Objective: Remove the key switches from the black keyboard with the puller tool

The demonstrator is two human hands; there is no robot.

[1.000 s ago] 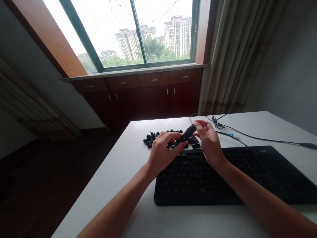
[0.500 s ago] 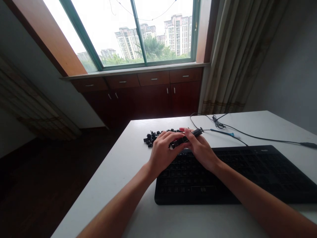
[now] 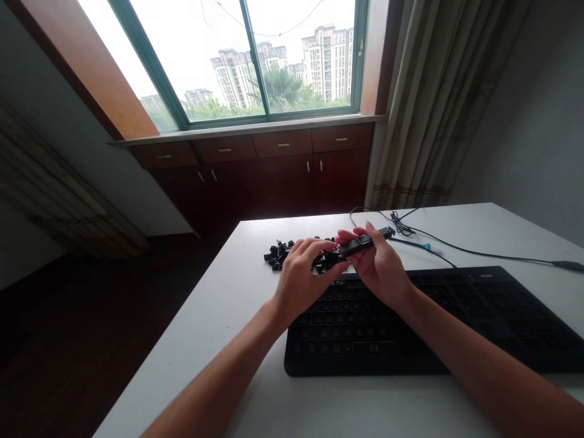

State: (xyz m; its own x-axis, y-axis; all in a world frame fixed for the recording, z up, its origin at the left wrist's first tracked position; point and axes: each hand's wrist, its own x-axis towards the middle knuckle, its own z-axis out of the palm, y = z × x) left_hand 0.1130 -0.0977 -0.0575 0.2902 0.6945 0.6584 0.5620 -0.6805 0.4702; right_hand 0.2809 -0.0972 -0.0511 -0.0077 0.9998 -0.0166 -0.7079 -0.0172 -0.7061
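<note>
My right hand (image 3: 385, 274) is closed around a long black keycap (image 3: 356, 245), which looks like a space bar. It is tilted, its far end rising to the right above the keyboard's back edge. My left hand (image 3: 298, 267) is open, thumb and fingers apart, with the fingertips close to the bar's left end; whether they touch it I cannot tell. Beneath both hands lies a black keyboard (image 3: 365, 359), with bare sockets where keycaps would sit. A pile of small black keycaps (image 3: 276, 255) is behind my left hand, partly hidden by it.
The white table (image 3: 205, 316) holds everything, its left edge dropping to a dark floor. Behind the keyboard a black cable (image 3: 493, 257) runs right from a tangled bundle (image 3: 401, 225). Wooden cabinets (image 3: 283, 176) stand beyond the table under a window.
The long keycap has shifted right and slightly up in my right hand, which has turned more palm-up. My left hand's fingers have come off most of it and parted.
</note>
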